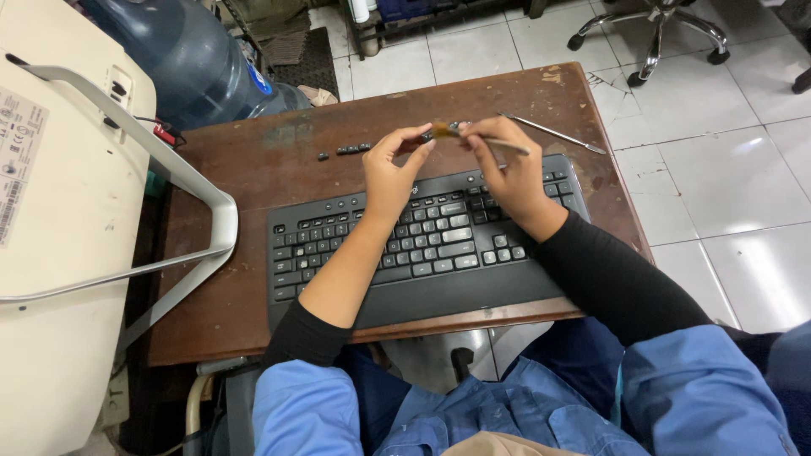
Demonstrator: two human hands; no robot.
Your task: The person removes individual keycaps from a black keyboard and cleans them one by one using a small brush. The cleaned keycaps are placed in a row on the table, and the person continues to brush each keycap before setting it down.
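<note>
A: Count on the counter (253, 169)?

B: One black keyboard (422, 245), flat, near the front edge. Several keys are missing from it, gaps show on the right half. One loose row of small black keycaps (353, 149) just behind the keyboard, plus one single keycap (323, 156) a little left of that row. Exact number in the row: too small to tell. One thin metal rod tool (553, 133) lying at the back right, apart from the keyboard.

A: Hands?

B: Two, both raised over the keyboard's back edge. Left hand (390, 173): thumb and forefinger closed in a pinch on a small brownish piece (441, 130), other fingers curled loose. Right hand (507, 169): fingers pinched around a thin stick-like tool (500, 144), held like a pen, its tip at the brownish piece. The hands nearly meet at that piece.

A: Off the counter?

B: One white monitor (51, 236) face down at left, with one grey stand frame (194, 186). One blue water jug (190, 55) behind it. One office chair base (655, 29) on the tile floor.
</note>
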